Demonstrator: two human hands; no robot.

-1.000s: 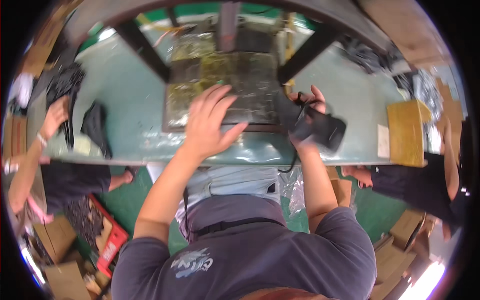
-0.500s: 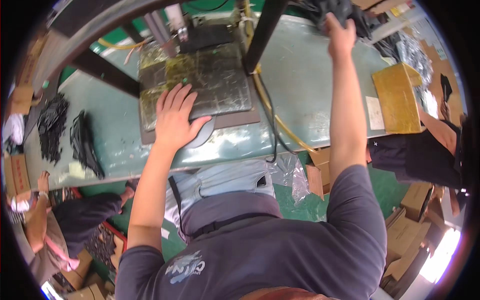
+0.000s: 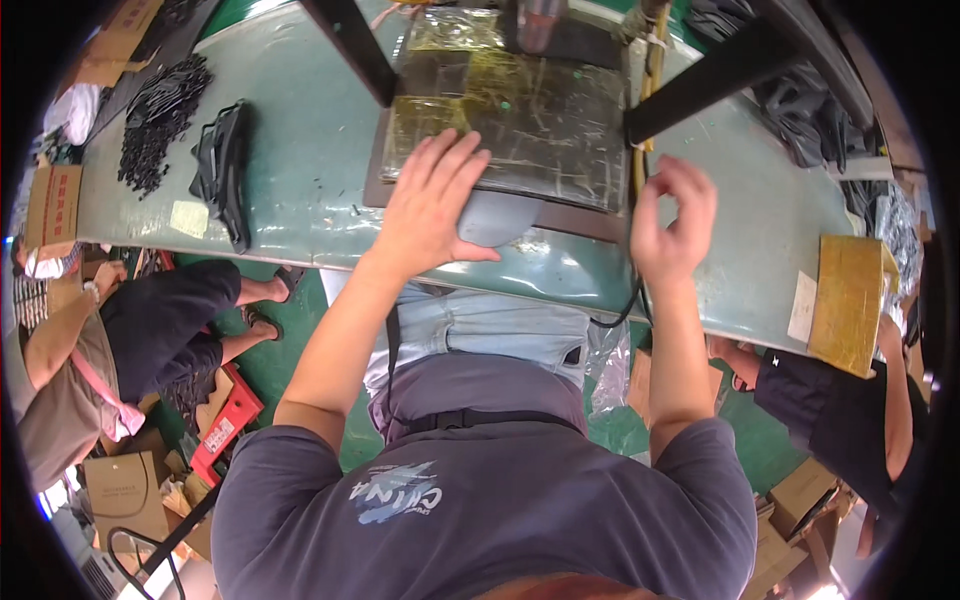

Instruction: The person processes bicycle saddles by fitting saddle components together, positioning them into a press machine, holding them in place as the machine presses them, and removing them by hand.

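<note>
My left hand (image 3: 430, 208) lies with fingers spread on the near left edge of a flat dark plate covered in yellowish tape (image 3: 540, 125). Beside its thumb, a smooth grey rounded flat piece (image 3: 500, 217) sticks out from the plate's front edge. Right of the plate, my right hand (image 3: 676, 225) hovers over the table close to a black cable (image 3: 637, 285). Its fingers are loosely curled, with a gap to the thumb and no object visible between them. A dark bundle (image 3: 808, 115) lies at the far right, partly behind a black post.
Black frame posts (image 3: 350, 45) rise on both sides of the plate on the green table (image 3: 310, 180). Black strips (image 3: 160, 120) and a folded black piece (image 3: 222, 175) lie left. A yellow taped box (image 3: 845, 305) stands right. People sit at both sides (image 3: 170, 325).
My right hand has left the dark bundle at the far right and come back near the plate. My left hand stays on the plate's edge. The whole view has shifted.
</note>
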